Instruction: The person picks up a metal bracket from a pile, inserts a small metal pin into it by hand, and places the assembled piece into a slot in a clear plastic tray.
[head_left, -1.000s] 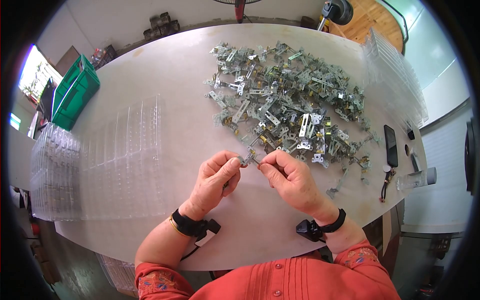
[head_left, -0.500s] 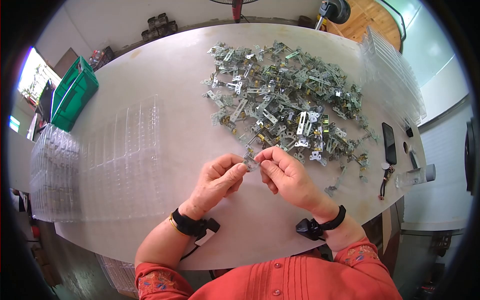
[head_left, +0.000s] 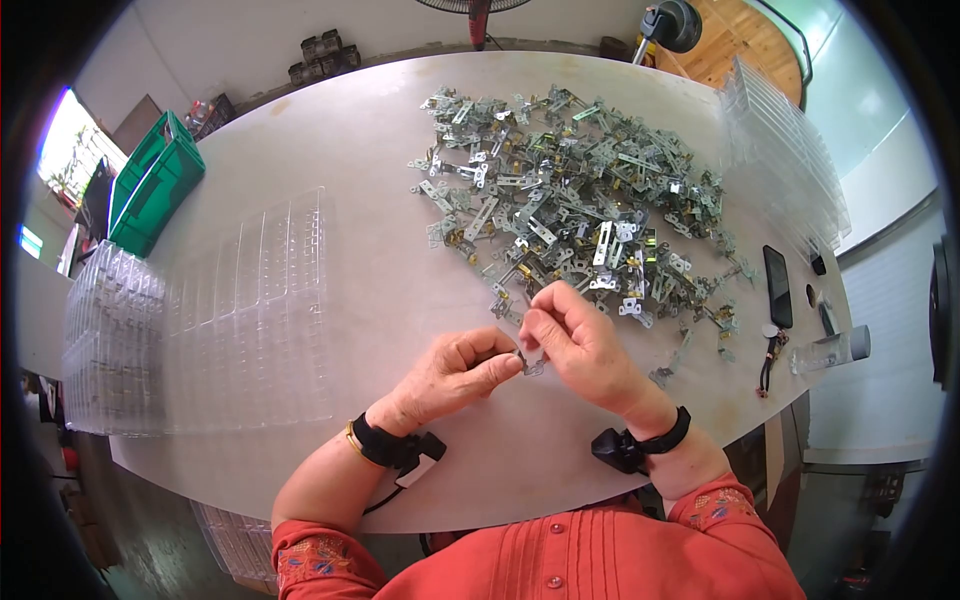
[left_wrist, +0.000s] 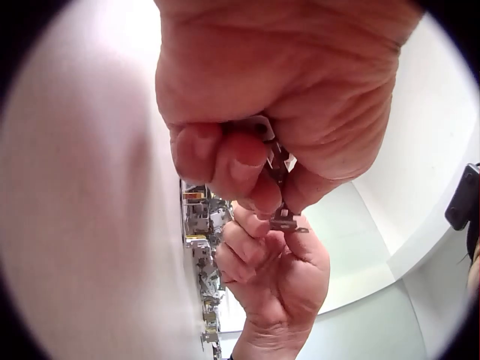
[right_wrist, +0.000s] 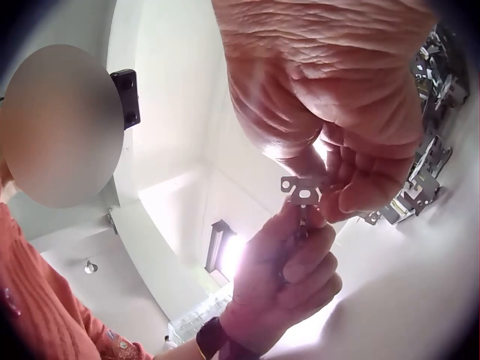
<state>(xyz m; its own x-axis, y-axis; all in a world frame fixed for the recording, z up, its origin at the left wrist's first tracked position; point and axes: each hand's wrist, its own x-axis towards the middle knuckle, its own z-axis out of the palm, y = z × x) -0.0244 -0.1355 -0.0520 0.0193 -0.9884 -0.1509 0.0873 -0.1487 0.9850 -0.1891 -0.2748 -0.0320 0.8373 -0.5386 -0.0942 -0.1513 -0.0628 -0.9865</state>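
Note:
Both hands meet over the near half of the white table (head_left: 360, 150), in front of a big pile of small metal brackets (head_left: 570, 190). Between their fingertips is one small metal bracket (head_left: 531, 366), just above the tabletop. My left hand (head_left: 510, 362) pinches its lower end between thumb and curled fingers (left_wrist: 247, 169). My right hand (head_left: 532, 342) pinches the flat plate end (right_wrist: 300, 187) from the other side. In the left wrist view the bracket (left_wrist: 283, 219) bridges the two hands. Whether it is one piece or two joined pieces is unclear.
Clear plastic compartment trays (head_left: 250, 310) lie at the left, with a taller stack (head_left: 100, 340) at the table's edge and green crates (head_left: 150, 185) behind. More clear trays (head_left: 790, 150) stand at the right. A phone (head_left: 778, 288), a cable (head_left: 770, 365) and a clear cylinder (head_left: 835, 355) lie near the right edge.
Both hands have drawn back from the pile's edge toward my body and lowered, carrying the bracket with them. The left hand's fingers have curled further over it.

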